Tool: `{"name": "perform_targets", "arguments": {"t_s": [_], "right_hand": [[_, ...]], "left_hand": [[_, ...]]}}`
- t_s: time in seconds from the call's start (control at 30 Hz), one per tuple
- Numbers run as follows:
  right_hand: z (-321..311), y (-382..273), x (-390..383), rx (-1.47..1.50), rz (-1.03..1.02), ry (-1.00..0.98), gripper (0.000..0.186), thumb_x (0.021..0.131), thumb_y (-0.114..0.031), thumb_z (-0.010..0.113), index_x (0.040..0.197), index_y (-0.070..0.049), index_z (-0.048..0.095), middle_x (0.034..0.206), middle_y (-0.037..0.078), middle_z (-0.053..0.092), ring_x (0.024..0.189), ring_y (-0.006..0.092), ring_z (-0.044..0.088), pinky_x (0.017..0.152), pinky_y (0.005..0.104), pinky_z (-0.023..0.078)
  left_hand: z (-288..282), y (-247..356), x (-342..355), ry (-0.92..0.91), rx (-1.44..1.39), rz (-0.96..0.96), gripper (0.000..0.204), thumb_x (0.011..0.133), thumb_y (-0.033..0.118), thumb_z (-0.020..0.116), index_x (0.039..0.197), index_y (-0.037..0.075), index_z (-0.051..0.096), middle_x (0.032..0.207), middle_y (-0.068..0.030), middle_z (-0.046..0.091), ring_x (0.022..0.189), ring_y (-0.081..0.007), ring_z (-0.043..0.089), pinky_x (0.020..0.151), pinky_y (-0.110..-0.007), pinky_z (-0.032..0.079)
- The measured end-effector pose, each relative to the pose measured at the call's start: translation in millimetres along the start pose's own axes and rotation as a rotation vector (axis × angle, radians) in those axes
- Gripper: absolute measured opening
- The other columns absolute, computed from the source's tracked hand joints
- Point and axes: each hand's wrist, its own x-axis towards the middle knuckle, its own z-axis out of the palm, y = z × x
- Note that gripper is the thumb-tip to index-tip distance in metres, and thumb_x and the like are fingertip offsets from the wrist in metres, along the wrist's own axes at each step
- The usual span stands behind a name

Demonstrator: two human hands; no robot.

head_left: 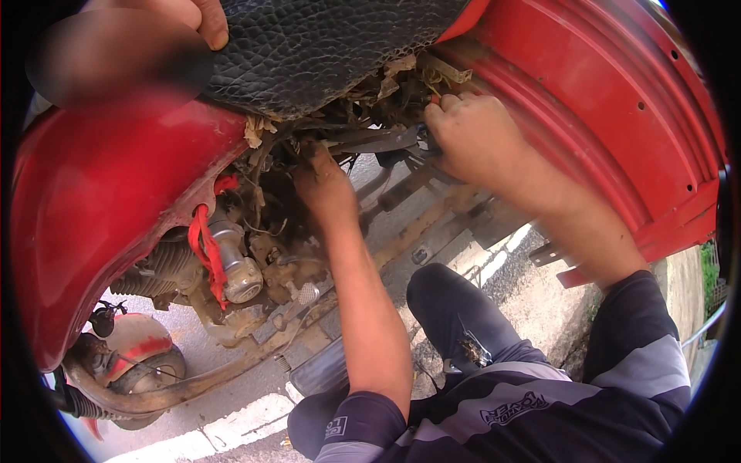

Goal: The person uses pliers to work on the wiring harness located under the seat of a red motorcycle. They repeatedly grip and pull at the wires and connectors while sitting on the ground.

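Under the black textured seat (324, 54) of a red motor vehicle lies a tangle of dusty wires and dry leaves (386, 89). My left hand (324, 185) reaches up into this tangle, its fingers curled and dirty; what they grip is hidden among the wires. Farther right, my right hand (475, 139) is closed beside the red body panel (587, 100). A small orange-red bit shows at its fingertips, too little of it to name. Another person's hand (208, 23) rests on the seat's edge at the top left.
A red tank (123, 185) bulges at the left above the engine (243, 278), where a red cloth strip (204, 247) hangs. The rusty frame tube (231, 378) runs below, near a wheel with a red and white mudguard (139, 343). My bent knee (440, 297) is close beneath my arms.
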Motion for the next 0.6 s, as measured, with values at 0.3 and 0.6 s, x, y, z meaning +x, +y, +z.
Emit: {"name": "perform_targets", "arguments": {"t_s": [0.3, 0.6], "right_hand": [[3, 0, -5, 0.105, 0.044, -0.095, 0.023, 0.067, -0.014, 0.073, 0.086, -0.002, 0.068, 0.083, 0.016, 0.071, 0.081, 0.0325, 0.073, 0.069, 0.0421, 0.058], [2, 1, 2, 0.095, 0.103, 0.017, 0.029, 0.068, -0.018, 0.074, 0.091, -0.001, 0.068, 0.087, 0.017, 0.071, 0.084, 0.0354, 0.072, 0.072, 0.0460, 0.057]], "left_hand": [[-6, -7, 2, 0.010, 0.083, 0.109, 0.042, 0.103, 0.033, 0.046, 0.083, -0.004, 0.053, 0.075, -0.0098, 0.050, 0.072, -0.0243, 0.046, 0.068, -0.038, 0.039], [-3, -9, 2, -0.021, 0.039, 0.134, 0.029, 0.099, 0.021, 0.042, 0.079, 0.000, 0.045, 0.074, -0.0012, 0.041, 0.070, -0.0159, 0.036, 0.066, -0.031, 0.035]]}}
